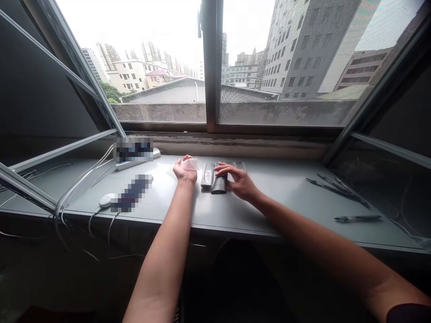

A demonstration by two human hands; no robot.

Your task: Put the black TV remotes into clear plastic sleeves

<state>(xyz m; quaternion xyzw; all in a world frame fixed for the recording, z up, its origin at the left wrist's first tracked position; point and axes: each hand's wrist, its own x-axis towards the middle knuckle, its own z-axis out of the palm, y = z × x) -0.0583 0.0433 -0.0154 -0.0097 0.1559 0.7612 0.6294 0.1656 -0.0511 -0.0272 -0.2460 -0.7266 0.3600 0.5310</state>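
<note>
Dark block (220, 185), pt. hidden by R hand (241, 180), detail unclear

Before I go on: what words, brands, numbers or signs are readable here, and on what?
No text is readable.
Dark block at the right hand: any marking is too small to read.
White marks at the bottom edge, on something dark: perhaps lettering, too blurred and cut off to read.
Pixelated patches on the left: anything there is hidden.

Dark case (220, 185) part-hidden by right hand (240, 180)
</note>
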